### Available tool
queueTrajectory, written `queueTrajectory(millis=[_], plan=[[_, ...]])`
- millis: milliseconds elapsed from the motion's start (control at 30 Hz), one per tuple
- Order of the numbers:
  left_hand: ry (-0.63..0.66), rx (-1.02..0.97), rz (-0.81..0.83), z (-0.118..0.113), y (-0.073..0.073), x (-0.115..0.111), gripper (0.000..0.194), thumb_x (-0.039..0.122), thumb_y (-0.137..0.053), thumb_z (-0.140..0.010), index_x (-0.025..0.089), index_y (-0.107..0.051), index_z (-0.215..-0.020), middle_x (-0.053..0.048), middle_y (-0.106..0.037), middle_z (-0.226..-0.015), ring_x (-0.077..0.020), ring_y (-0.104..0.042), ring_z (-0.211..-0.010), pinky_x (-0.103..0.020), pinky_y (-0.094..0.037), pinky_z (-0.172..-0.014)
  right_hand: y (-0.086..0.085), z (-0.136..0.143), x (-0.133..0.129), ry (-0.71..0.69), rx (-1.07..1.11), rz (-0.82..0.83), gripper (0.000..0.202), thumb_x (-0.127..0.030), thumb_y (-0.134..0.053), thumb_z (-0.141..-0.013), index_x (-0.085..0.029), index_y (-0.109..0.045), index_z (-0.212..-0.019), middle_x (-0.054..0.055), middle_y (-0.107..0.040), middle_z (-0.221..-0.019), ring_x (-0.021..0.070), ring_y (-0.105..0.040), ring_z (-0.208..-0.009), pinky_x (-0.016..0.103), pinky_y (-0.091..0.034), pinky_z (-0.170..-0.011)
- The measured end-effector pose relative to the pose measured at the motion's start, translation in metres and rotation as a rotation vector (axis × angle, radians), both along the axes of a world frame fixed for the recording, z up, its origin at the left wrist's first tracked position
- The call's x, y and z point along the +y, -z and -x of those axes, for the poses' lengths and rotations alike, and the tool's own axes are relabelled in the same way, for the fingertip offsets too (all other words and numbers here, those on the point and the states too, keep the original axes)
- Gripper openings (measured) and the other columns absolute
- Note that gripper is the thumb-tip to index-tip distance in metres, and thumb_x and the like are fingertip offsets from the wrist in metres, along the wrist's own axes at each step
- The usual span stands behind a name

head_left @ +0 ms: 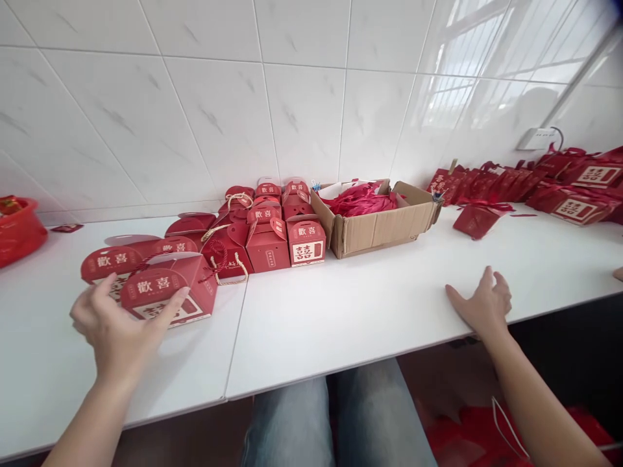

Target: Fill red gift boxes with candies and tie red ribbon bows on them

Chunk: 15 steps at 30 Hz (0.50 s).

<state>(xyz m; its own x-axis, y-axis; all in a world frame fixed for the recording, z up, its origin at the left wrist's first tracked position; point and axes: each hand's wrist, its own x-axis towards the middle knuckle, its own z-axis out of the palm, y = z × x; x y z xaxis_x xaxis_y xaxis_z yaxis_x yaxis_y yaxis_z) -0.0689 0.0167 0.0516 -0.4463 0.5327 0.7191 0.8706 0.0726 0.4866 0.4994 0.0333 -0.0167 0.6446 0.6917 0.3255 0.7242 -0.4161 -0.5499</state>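
Observation:
My left hand [114, 324] is at the front of a red gift box [168, 285] with white characters and a dark red cord. Its thumb and fingers are spread before the box, and I cannot tell whether they touch it. A similar box [111, 257] stands just behind, partly covered. Over the white table's front edge on the right, my right hand [484, 305] holds nothing, its thumb apart from the fingers. Nearest beyond it is a small red pouch-like packet [479, 219] with a ribbon.
Several red boxes [267, 243] are grouped against the tiled wall. Beside them, a cardboard box [384, 232] holds dark pink ribbons [363, 200]. Red packages [574, 206] are piled at the far right, below a white socket strip [538, 138]. A red plastic container [19, 233] is at the left.

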Motion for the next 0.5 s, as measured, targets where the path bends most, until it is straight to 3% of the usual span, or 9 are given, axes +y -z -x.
queueTrajectory(millis=[167,333,433,500], plan=[[0.091,-0.057,0.029,-0.008,0.006,0.001,0.115,0.038,-0.083,-0.041,0.021,-0.027,-0.141,-0.016,-0.02,-0.142,-0.0349,-0.019,-0.138,-0.048,-0.029,-0.111,0.002,0.008,-0.002,-0.04,-0.048,0.046,0.083,-0.054,-0.054,-0.074,-0.01,-0.033,-0.14,0.026,-0.026,-0.146,0.0443,-0.026,-0.134,0.06,-0.025,-0.105],[0.095,-0.025,0.074,-0.02,0.006,0.007,0.144,0.037,-0.086,-0.033,0.018,0.002,-0.145,-0.02,-0.009,-0.144,-0.0375,-0.007,-0.139,-0.053,-0.027,-0.11,0.001,0.005,-0.008,-0.052,-0.049,-0.021,0.074,-0.049,-0.054,-0.076,-0.013,-0.036,-0.138,0.023,-0.028,-0.147,0.0405,-0.028,-0.135,0.06,-0.025,-0.105],[0.056,-0.114,0.142,-0.025,0.001,0.009,0.14,0.039,-0.085,-0.04,0.013,0.003,-0.145,-0.024,-0.014,-0.142,-0.0405,-0.012,-0.137,-0.057,-0.027,-0.107,0.002,0.009,-0.011,-0.051,-0.004,-0.048,0.073,-0.046,-0.057,-0.074,-0.012,-0.039,-0.136,0.023,-0.03,-0.146,0.0397,-0.029,-0.135,0.059,-0.026,-0.106],[0.099,-0.154,0.103,-0.026,0.0,0.007,0.135,0.038,-0.085,-0.041,0.013,-0.001,-0.144,-0.024,-0.018,-0.142,-0.0396,-0.021,-0.134,-0.055,-0.03,-0.107,0.0,0.014,-0.014,-0.099,0.02,-0.112,0.072,-0.046,-0.058,-0.073,-0.013,-0.041,-0.135,0.022,-0.033,-0.144,0.0381,-0.03,-0.134,0.057,-0.03,-0.105]])
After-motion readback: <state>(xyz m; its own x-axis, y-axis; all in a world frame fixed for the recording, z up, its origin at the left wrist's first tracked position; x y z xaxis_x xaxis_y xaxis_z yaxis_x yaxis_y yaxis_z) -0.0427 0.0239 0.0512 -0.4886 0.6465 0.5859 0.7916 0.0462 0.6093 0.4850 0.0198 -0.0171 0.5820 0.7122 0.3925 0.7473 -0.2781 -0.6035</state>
